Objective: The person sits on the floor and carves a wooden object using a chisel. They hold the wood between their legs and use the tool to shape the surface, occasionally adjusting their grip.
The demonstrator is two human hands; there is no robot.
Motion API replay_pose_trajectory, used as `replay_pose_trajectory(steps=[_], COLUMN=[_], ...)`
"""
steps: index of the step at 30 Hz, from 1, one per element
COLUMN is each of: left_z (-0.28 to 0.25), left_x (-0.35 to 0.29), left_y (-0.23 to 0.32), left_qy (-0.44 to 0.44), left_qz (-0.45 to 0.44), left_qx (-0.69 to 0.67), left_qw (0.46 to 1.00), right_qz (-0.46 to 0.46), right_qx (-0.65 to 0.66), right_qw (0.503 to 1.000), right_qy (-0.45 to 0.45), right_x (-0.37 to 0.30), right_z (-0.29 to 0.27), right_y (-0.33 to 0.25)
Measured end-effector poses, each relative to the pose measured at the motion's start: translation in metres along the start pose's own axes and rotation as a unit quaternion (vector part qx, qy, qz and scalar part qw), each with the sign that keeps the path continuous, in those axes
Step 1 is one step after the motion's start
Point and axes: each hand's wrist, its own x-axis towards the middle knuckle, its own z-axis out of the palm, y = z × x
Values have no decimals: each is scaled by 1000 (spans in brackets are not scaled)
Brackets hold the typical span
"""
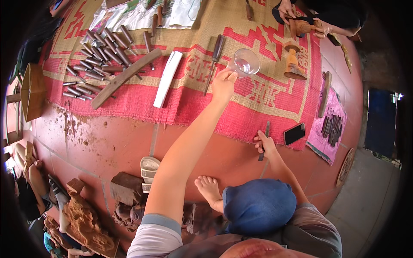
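My left arm reaches out over the woven mat (193, 116), and my left hand (224, 84) is closed on a clear plastic cup (249, 63). Just left of the cup lies a long tool with a dark handle (218, 46). Lower down, at the mat's near edge, my right hand (265, 143) grips a narrow, dark metal tool, probably a chisel blade (267, 128); its ends stick out above and below the fingers. A black-screened phone (294, 134) rests on the mat right of that hand.
Several wood-handled chisels (101, 53) lie left, beside a curved wooden bar (127, 78) and a white strip (167, 79). A pink cloth (329, 124) bears metal blades. Carved wood (88, 221) stands lower left. Another person's hands (320, 28) hold a wooden piece (301, 28).
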Motion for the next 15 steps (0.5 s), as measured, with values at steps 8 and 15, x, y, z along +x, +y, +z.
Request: replay_pose_trajectory(steps=[8, 15], left_z=[39, -4], left_x=[51, 1], left_y=[5, 20], left_qy=[6, 4], left_qz=[31, 125], left_qx=[55, 226], left_qw=[998, 966], right_qz=[-9, -22], right_qx=[-5, -23], right_qw=[1000, 999], right_qy=[-3, -8], right_x=[12, 10], right_z=[10, 8], right_y=[-11, -7])
